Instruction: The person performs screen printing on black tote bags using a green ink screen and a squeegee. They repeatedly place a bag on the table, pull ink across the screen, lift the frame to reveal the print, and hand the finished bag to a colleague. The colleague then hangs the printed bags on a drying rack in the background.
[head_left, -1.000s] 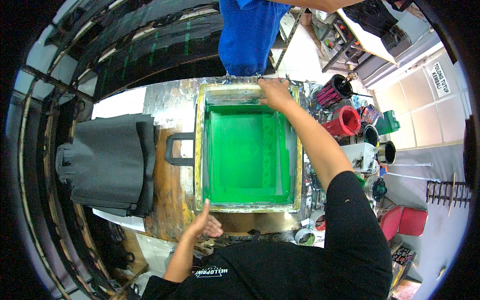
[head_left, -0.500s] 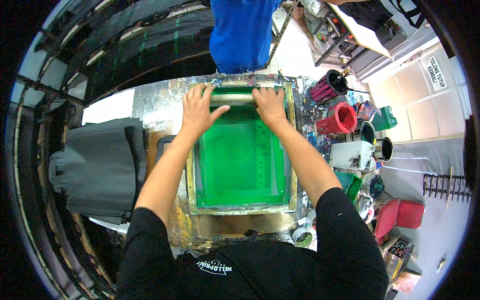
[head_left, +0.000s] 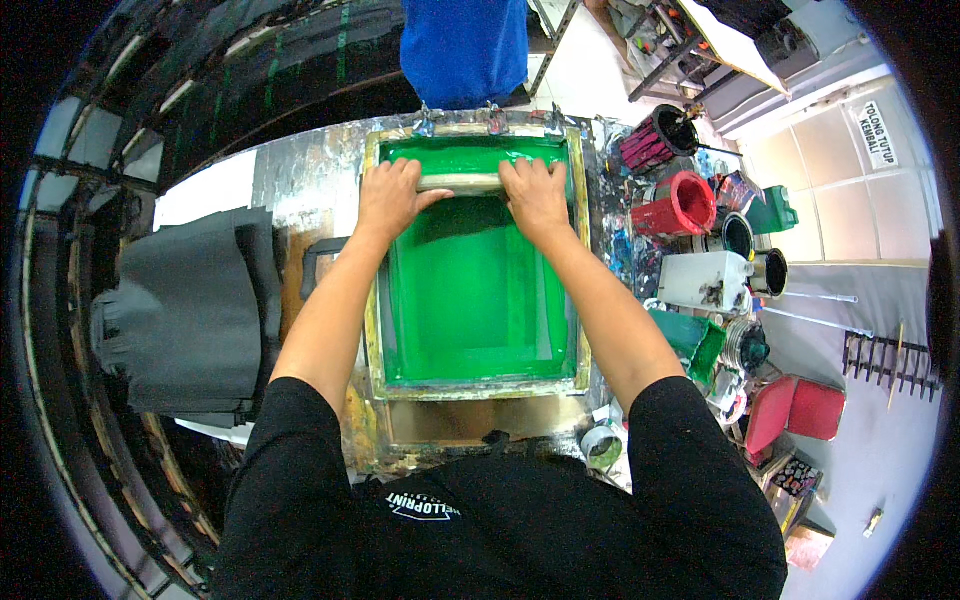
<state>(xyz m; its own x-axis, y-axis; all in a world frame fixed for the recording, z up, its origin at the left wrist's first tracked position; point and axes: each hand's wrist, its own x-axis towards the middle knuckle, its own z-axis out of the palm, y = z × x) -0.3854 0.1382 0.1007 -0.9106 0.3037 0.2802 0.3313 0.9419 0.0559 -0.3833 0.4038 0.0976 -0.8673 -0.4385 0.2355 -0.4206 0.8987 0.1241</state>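
A wooden-framed printing screen (head_left: 584,340) lies on the paint-stained table, its mesh (head_left: 470,310) green all over. Across the far part of the mesh sits a squeegee (head_left: 460,184) with a pale wooden handle. My left hand (head_left: 390,200) grips its left end, the thumb stretched along the near side. At the right end, my right hand (head_left: 537,205) has its fingers curled over the handle. A darker green patch (head_left: 465,220) shows just on my side of the squeegee. Hinge clamps (head_left: 493,120) hold the screen's far edge. The blade is hidden beneath the handle and hands.
Dark folded fabric (head_left: 195,310) is stacked at the left. Along the right stand a red bucket (head_left: 672,205), a black-and-pink bucket (head_left: 655,142), a white container (head_left: 700,280) and several cans. A tape roll (head_left: 602,446) lies near right. Someone in blue (head_left: 464,50) stands beyond the table.
Both hands have drawn the squeegee a little toward me over the mesh, and more green shows beyond it. The left fingers are closer round the handle. The whole view has shifted slightly.
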